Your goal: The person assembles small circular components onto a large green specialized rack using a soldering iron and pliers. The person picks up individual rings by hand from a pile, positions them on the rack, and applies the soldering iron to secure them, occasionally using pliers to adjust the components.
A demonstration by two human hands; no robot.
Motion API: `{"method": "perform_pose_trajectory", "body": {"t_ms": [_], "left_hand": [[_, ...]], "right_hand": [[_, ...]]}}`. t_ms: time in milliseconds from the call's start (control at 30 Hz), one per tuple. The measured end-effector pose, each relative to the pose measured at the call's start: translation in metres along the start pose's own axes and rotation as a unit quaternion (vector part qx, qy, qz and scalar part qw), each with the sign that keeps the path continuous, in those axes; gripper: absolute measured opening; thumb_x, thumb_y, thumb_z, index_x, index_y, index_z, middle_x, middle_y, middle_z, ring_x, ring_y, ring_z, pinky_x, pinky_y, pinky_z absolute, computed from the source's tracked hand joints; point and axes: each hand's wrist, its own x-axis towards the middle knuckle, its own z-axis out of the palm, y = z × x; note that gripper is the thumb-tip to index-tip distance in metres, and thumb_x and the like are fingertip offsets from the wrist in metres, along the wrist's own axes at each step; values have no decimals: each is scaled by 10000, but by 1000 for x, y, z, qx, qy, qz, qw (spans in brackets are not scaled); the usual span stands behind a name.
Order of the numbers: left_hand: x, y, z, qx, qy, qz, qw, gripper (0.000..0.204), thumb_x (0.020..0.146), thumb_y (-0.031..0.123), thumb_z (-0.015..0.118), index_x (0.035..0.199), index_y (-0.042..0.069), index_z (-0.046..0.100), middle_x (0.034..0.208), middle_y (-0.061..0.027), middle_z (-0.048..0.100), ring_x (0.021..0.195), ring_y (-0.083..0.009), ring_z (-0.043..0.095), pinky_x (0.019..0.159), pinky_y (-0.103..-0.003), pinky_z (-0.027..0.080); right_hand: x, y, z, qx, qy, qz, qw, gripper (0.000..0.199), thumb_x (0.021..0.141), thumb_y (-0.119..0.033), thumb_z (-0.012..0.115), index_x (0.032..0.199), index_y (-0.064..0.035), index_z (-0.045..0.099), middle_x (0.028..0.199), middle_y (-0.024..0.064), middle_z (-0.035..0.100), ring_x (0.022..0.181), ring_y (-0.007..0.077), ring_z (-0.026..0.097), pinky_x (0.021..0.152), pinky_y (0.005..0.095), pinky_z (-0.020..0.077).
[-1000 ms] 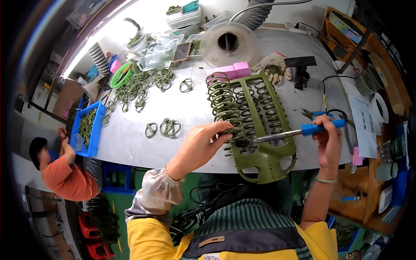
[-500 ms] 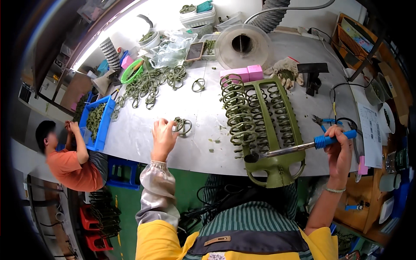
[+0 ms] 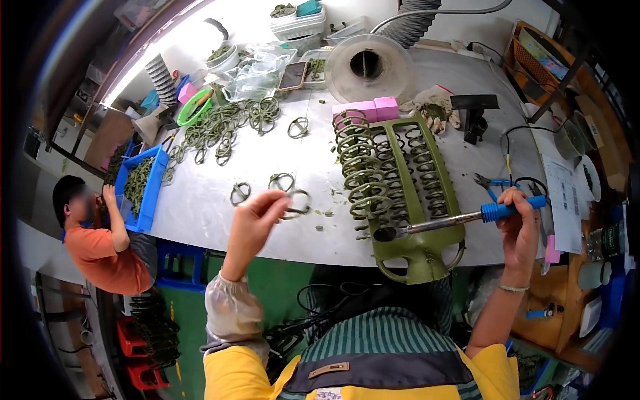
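The white worktable (image 3: 200, 200) carries the green slotted rack (image 3: 407, 200) loaded with coiled rings. The right hand (image 3: 520, 230) grips the blue-handled soldering iron (image 3: 460, 220), tip at the rack's near end. The left hand (image 3: 250, 223) pinches one green wire ring (image 3: 297, 203) above the table edge.

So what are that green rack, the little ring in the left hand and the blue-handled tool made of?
The rack looks like moulded plastic: matte olive, one piece with a rounded handle. The ring, pinched in the left hand, seems coiled wire or cord, thin and dull green; which one is unclear. The tool in the right hand has a shiny metal shaft and a blue grip, probably rubber or plastic.
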Motion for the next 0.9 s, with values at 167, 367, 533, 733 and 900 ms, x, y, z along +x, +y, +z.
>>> {"method": "perform_pose_trajectory", "body": {"t_ms": [167,367,533,733,900], "left_hand": [[-26,54,44,36,-127,128,983,223,842,-25,665,1064,-12,639,863,-52,684,811,-121,666,716,-237,533],[-17,69,80,72,-123,173,974,215,813,46,717,1011,11,640,824,-62,678,656,-126,621,604,-245,507],[-11,70,89,97,-128,184,970,218,815,73,720,1005,9,634,815,-75,668,624,-130,590,594,-256,495],[-7,69,93,106,-125,184,969,209,817,79,719,998,12,638,810,-83,665,624,-146,594,597,-265,496],[-6,71,93,114,-132,185,967,208,813,85,723,986,11,636,796,-86,662,615,-147,589,588,-270,489]], "right_hand": [[-1,-1,3,-11,-16,-1,1000,133,885,-176,625,864,-47,651,852,43,627,732,93,577,533,224,440],[-2,7,7,-7,-4,0,1000,129,884,-172,623,853,-49,645,840,45,632,744,99,589,548,229,452],[-3,16,8,9,3,17,1000,126,886,-168,619,854,-49,643,841,51,636,751,109,594,554,237,460],[-3,24,8,28,15,31,999,132,887,-172,623,858,-45,642,839,56,643,746,111,597,558,235,462],[-3,26,8,40,3,31,999,135,891,-172,622,860,-43,644,834,55,644,739,108,597,558,234,462]]}}
